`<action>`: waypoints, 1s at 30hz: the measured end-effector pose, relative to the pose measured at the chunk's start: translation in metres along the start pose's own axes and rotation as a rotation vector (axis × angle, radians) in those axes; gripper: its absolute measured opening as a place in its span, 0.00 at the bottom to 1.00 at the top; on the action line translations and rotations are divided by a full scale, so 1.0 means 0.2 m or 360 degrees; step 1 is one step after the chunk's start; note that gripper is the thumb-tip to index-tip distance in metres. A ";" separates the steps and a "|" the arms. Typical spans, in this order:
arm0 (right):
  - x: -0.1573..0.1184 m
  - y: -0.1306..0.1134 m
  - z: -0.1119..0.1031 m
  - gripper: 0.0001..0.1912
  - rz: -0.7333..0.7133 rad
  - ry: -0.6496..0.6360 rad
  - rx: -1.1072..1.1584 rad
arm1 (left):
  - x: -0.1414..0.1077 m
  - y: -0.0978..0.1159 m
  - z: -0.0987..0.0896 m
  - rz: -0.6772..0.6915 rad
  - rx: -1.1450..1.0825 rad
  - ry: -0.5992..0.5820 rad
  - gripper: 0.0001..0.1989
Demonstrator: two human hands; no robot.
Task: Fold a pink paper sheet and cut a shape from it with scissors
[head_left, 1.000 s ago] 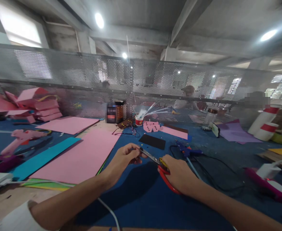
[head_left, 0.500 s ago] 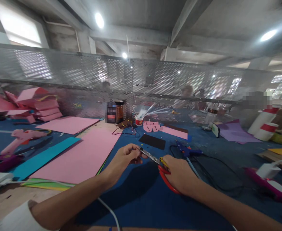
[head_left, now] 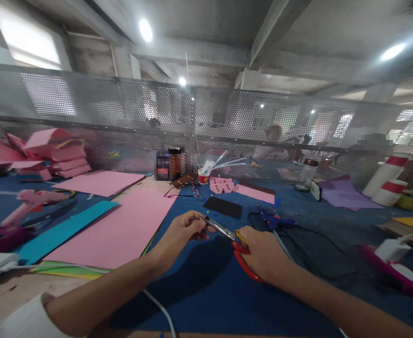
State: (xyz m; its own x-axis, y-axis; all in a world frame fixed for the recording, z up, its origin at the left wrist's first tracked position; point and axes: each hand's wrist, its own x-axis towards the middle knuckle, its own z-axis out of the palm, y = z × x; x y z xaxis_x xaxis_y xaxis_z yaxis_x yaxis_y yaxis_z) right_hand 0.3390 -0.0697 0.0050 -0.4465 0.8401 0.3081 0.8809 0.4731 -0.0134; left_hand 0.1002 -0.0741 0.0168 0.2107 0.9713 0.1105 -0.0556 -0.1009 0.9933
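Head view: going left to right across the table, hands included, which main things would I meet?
Pink glue gun, left hand, scissor blades, right hand, clear lidded jar, purple paper.

Grey concrete ceiling (head_left: 199,23) with bright lamps (head_left: 145,30) — perforated metal screen (head_left: 223,108) below, white-lit window (head_left: 26,30) at upper left
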 end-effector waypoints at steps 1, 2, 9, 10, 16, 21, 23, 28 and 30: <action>0.00 0.00 0.00 0.07 -0.0002 -0.0002 0.0000 | 0.00 0.00 0.00 -0.0001 -0.0004 0.0001 0.07; 0.00 0.00 0.00 0.07 -0.0003 -0.0004 0.0002 | 0.00 0.00 0.00 -0.0003 -0.0008 0.0003 0.07; 0.00 0.00 -0.01 0.07 0.0032 -0.0056 0.0022 | 0.00 0.00 -0.01 -0.0023 -0.0040 -0.0005 0.08; 0.00 0.00 -0.01 0.07 0.0037 -0.0068 0.0027 | 0.00 -0.01 -0.01 -0.0025 -0.0049 -0.0009 0.07; 0.01 0.00 -0.02 0.07 0.0071 -0.0144 0.0045 | 0.00 -0.01 -0.01 -0.0060 -0.0056 -0.0005 0.08; 0.02 0.01 -0.01 0.09 0.0070 -0.0175 0.0113 | 0.00 0.00 -0.01 -0.0067 -0.0036 0.0013 0.08; 0.02 0.01 -0.01 0.08 0.0057 -0.0149 0.0137 | 0.00 0.01 -0.01 -0.0068 -0.0037 0.0035 0.08; 0.01 0.00 0.00 0.07 0.0047 -0.0098 0.0136 | 0.00 0.02 -0.01 -0.0028 -0.0034 0.0058 0.10; 0.01 0.00 0.00 0.07 0.0035 -0.0089 0.0130 | 0.00 0.02 -0.01 -0.0013 -0.0030 0.0049 0.10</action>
State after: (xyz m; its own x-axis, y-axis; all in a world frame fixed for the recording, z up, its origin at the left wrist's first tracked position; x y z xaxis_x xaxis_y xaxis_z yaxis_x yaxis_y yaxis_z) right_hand 0.3377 -0.0692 0.0057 -0.4375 0.8627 0.2536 0.8758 0.4728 -0.0975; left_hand 0.0988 -0.0749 0.0203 0.1810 0.9783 0.1008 -0.0723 -0.0889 0.9934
